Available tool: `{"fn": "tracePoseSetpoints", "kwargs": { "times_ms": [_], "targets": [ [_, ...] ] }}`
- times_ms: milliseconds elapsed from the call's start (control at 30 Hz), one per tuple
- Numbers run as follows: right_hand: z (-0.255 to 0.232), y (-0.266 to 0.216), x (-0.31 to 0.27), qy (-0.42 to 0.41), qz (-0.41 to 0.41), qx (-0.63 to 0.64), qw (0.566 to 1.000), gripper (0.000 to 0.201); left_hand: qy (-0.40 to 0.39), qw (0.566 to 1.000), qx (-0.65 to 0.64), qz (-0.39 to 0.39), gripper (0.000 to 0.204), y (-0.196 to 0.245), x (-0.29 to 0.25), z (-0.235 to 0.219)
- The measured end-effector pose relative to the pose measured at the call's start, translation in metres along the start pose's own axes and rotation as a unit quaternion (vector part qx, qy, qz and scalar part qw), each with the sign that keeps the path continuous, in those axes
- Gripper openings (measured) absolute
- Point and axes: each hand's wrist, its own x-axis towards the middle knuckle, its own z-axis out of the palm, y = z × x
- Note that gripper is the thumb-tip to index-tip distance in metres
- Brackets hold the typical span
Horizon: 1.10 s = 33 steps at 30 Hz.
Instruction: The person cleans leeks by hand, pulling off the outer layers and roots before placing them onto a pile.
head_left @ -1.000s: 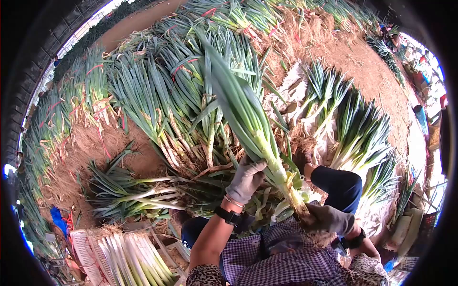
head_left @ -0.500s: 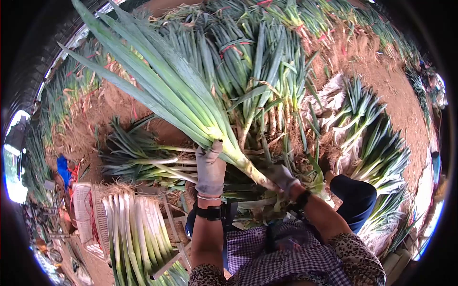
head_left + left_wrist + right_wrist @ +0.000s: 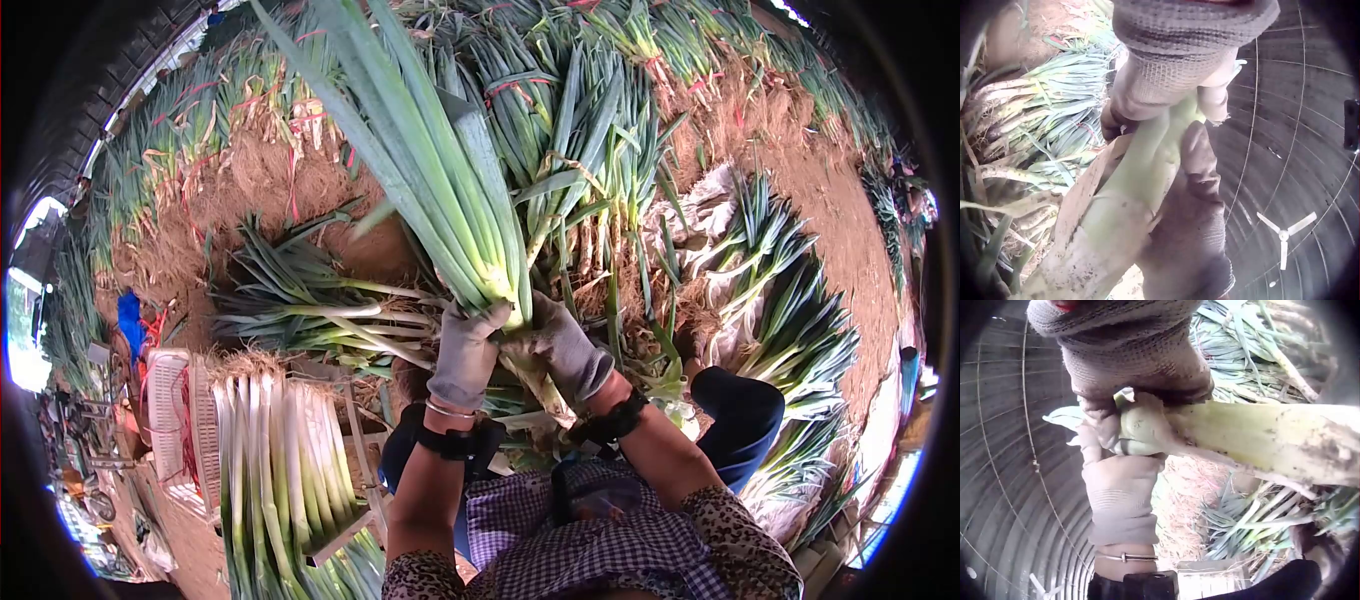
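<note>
Both gloved hands are on one large leek (image 3: 440,190), its long green leaves fanning up and to the left. My left hand (image 3: 465,350) grips the stalk just under where the leaves spread. Right beside it, my right hand (image 3: 565,350) has its fingers curled on the same part, with the thumb near the left thumb. Below them the pale, dirt-specked stalk (image 3: 1241,431) runs down toward the lap. In the left wrist view a dry, brownish outer sheath (image 3: 1088,187) stands away from the stalk.
Trimmed leeks (image 3: 285,450) lie stacked at lower left, beside a white plastic basket (image 3: 170,400). Untrimmed leeks (image 3: 330,325) lie on the ground to the left. Tied bundles (image 3: 525,90) stand in front. More leeks (image 3: 790,340) lie along the right, beyond the bent knee (image 3: 740,400).
The leek has swung from the right to upright in front of the body. My right hand has moved from the root end up the stalk to beside my left hand.
</note>
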Motion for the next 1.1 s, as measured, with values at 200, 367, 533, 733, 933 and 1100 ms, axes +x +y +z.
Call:
{"fn": "tracePoseSetpoints", "kwargs": {
  "times_ms": [200,367,533,733,933,1100],
  "targets": [
    [0.017,-0.005,-0.010,0.053,-0.020,0.084,0.995,0.053,0.037,0.998,0.040,0.042,0.027,-0.007,-0.001,-0.006],
    [0.018,0.004,-0.015,0.090,-0.042,-0.002,0.995,0.047,0.119,0.992,0.003,0.052,0.021,-0.021,-0.002,-0.007],
    [0.007,-0.008,-0.057,0.105,0.041,-0.026,0.993,0.037,0.119,0.988,0.073,0.070,0.022,-0.039,-0.015,0.003],
    [0.009,-0.001,-0.064,0.146,-0.044,-0.177,0.972,0.040,0.125,0.990,0.069,0.013,0.026,-0.038,-0.014,0.012],
    [-0.013,-0.033,-0.046,0.084,-0.007,-0.023,0.996,0.036,-0.103,0.964,-0.242,-0.022,0.042,0.007,-0.004,0.012],
    [-0.025,-0.030,-0.034,0.061,-0.034,-0.006,0.998,0.042,-0.167,0.953,-0.246,-0.057,0.039,-0.020,0.013,-0.018]
  ]
}}
